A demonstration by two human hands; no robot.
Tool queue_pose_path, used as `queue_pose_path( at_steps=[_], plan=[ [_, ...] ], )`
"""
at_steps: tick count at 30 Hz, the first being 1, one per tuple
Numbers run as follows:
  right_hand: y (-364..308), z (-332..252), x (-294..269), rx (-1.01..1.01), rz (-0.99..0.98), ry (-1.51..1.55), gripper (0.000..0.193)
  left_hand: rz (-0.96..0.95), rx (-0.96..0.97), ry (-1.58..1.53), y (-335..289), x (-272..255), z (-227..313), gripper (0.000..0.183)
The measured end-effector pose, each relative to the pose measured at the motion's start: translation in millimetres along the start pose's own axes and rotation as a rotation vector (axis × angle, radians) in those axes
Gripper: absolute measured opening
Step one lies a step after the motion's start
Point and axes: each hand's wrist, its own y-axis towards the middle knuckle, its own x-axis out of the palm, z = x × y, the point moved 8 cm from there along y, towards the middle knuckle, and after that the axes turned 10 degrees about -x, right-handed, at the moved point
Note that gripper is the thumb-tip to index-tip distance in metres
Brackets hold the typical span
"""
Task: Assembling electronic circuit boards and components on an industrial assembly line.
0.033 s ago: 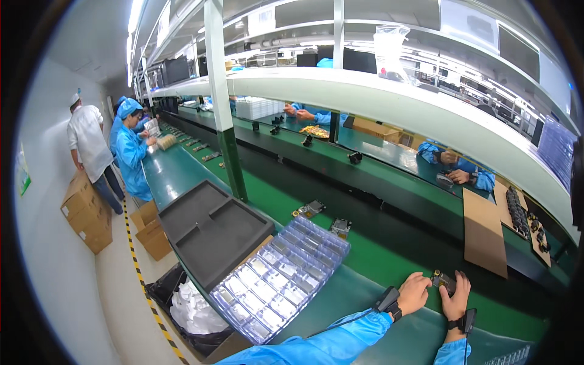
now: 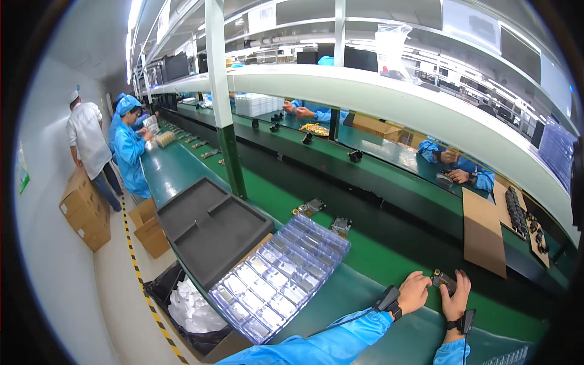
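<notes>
A small dark circuit board with a round gold-rimmed part (image 2: 443,280) is between my two hands, over the green surface at the lower right. My right hand (image 2: 456,297) grips it from the right, thumb on the near side and fingers along the far edge. Bent fingers of my left hand (image 2: 415,291) pinch at its left edge; their tips are partly hidden. Two similar boards, one (image 2: 309,207) farther left and another (image 2: 342,227) nearer, lie on the green surface beyond a clear plastic compartment tray (image 2: 286,272) holding several flat pieces.
A black tray (image 2: 213,228) adjoins the clear tray. Brown cardboard (image 2: 483,234) lies at the right, near black parts (image 2: 516,210). A green-and-white post (image 2: 225,121) rises beyond the trays. Below the bench's left edge stands a black-lined bin (image 2: 193,307). Co-workers (image 2: 128,146) are along the line.
</notes>
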Motion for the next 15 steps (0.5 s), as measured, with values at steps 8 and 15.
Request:
queue_pose_path(
  at_steps=[8, 15],
  plan=[
    [37.5, -168.8, -24.4, -0.263, 0.020, 0.181, 0.043, -0.119, 0.049, -0.076, 22.2, 11.8, 7.7, 0.018],
    [95.2, -340.7, 41.1, -0.613, -0.187, 0.437, 0.040, 0.224, -0.005, -0.179, 20.3, 23.2, -8.2, 0.019]
  ],
)
